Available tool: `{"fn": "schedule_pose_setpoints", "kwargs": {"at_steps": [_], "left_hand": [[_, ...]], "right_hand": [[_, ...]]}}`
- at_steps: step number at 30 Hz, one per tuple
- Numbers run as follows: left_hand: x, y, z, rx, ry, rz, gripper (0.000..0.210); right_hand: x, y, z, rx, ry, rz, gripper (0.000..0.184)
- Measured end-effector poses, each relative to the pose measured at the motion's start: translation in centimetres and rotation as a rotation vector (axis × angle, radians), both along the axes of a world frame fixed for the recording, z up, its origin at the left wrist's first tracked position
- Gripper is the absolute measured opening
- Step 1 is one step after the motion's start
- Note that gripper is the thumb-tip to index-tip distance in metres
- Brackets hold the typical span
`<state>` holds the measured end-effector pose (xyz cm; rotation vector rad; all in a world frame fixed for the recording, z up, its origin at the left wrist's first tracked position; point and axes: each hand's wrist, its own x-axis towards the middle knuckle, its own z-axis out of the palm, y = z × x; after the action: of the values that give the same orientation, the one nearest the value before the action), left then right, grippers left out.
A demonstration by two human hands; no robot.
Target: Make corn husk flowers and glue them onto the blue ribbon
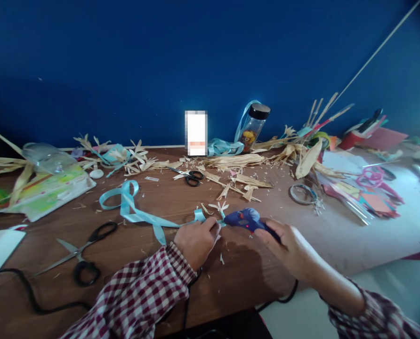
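Observation:
My right hand (pixel 284 245) is closed round the handle of a blue hot glue gun (pixel 243 219), which shows a small red light. Its nozzle points left, toward the fingers of my left hand (pixel 196 239). Those fingers pinch the end of a light blue satin ribbon (pixel 146 218), whose loose length curls away to the left over the table. A pale flower of dried husk strips (pixel 220 207) stands just beyond the nozzle, at the ribbon's end. Exactly where the nozzle touches is too small to make out.
Open scissors (pixel 78 253) lie left of my sleeve; smaller scissors (pixel 192 178) lie farther back. Dried husks (pixel 234 161) and scraps litter the brown table (pixel 132 292). A black-lidded jar (pixel 253 129) leans by the blue wall. A tape roll (pixel 303 193) sits right; a black cord (pixel 29 294) runs left.

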<state>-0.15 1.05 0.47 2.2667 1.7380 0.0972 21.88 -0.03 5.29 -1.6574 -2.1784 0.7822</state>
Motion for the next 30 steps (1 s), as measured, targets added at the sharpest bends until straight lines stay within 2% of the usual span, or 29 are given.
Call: {"fn": "schedule_pose_setpoints", "kwargs": {"at_steps": [5,10,21,26,30], "left_hand": [[-0.1,0.0,-0.4,0.016,-0.009,0.001,0.027],[0.0,0.0,-0.1,-0.008,-0.01,-0.017,0.029],[0.2,0.0,0.5,-0.043,-0.001,0.014,0.029],[0.2,0.0,0.8,-0.054,0.012,-0.022,0.029],[0.1,0.0,0.3,-0.031,0.004,-0.055,0.028]], "right_hand": [[0.2,0.7,1.0,-0.095,0.047,0.079,0.03],[0.2,1.3,1.3,-0.203,0.068,0.112,0.034],[0.0,1.5,0.5,-0.198,0.069,0.032,0.04],[-0.1,1.8,1.0,-0.218,0.069,0.086,0.038],[-0.3,2.0,1.5,-0.194,0.06,0.09,0.038]]}}
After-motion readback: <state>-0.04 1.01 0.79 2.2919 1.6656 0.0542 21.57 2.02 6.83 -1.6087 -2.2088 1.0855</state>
